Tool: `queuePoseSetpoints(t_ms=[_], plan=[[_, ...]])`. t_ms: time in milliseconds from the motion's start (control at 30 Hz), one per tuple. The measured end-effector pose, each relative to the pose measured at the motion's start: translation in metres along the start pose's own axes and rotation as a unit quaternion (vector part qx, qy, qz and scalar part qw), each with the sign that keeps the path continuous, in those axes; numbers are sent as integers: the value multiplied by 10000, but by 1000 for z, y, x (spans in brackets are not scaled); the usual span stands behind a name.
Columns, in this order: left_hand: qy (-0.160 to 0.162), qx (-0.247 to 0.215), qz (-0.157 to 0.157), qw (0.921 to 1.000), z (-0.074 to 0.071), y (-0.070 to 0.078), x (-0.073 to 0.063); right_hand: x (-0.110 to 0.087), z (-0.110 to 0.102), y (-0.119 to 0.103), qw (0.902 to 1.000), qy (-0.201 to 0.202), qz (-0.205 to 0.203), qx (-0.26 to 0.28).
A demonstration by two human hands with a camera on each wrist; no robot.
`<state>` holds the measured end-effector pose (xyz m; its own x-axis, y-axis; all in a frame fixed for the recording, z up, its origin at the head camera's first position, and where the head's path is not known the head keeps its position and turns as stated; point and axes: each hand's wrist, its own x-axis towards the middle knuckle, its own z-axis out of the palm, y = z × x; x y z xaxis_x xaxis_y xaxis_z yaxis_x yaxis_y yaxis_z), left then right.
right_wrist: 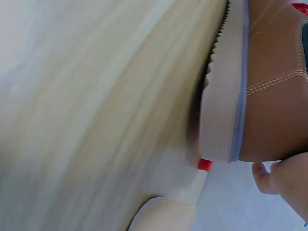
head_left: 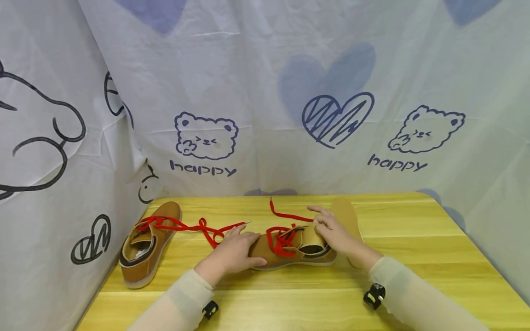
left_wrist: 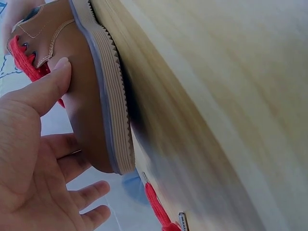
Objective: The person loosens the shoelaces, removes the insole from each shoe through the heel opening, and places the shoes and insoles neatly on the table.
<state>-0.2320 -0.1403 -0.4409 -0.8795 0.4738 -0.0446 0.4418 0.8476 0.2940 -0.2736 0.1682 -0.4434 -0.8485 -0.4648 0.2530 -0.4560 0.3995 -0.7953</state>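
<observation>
A brown shoe (head_left: 265, 248) with red laces (head_left: 283, 241) sits on the table, toe to the left. My left hand (head_left: 233, 250) grips its toe; in the left wrist view the thumb (left_wrist: 53, 84) presses the upper, with other fingers across the toe. Beside the heel and opening is my right hand (head_left: 335, 232), its fingers over a light tan flap (head_left: 312, 236) that stands up from the opening. Whether these fingers pinch the flap is hidden. In the right wrist view a fingertip (right_wrist: 262, 178) shows behind the heel (right_wrist: 269, 125).
Another brown shoe (head_left: 153, 243) stands at the left, its red lace (head_left: 190, 227) trailing toward my left hand. A flat tan insole (head_left: 348, 216) lies behind my right hand. One loose red lace end (head_left: 285, 215) stretches behind the middle shoe. Printed cloth (head_left: 265, 151) hangs behind the table (head_left: 422, 262).
</observation>
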Motion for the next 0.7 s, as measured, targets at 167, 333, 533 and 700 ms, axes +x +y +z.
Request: queuePoseSetpoints(t_ms=[167,333,533,700], plan=[[49,55,-38,10000,1,-3,0,5,-9,-8,9957,454,5,811],[23,22,-30,10000,1,-3,0,4,-24,-23,9974,357,418,-476],[-6,36,-98,9999,-1,0,-1,1,-37,-36,9816,-315,563,-1798],[2,-43,-75,10000,-1,1,-2,-4,-52,-30,9781,-577,470,-1945]])
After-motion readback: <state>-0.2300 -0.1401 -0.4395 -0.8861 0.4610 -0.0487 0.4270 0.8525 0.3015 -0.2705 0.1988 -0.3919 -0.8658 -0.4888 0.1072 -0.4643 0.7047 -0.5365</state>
